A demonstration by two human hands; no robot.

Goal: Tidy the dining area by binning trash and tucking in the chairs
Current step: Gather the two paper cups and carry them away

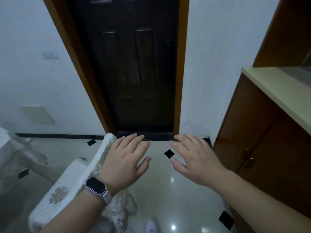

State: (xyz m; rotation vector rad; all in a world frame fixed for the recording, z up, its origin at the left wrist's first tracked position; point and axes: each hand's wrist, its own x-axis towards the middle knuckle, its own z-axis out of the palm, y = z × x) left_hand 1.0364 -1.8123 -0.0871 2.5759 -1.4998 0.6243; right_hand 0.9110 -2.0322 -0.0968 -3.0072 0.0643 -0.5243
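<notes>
Both left hand (124, 158) and right hand (193, 158) hover spread flat, holding nothing. Just beside my left wrist sits the cloth-covered chair (70, 179) (cover looks soft, slippy); I'd grip its stiff backrest (99, 162) top, expecting moderate weight.

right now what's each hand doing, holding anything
Left hand: open, fingers spread, holding nothing, in front of the white-covered chair.
Right hand: open, fingers spread, holding nothing.

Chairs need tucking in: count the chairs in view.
1 for sure: the white-covered chair at lower left. Blurred white drapery at the far left edge may be another.
</notes>
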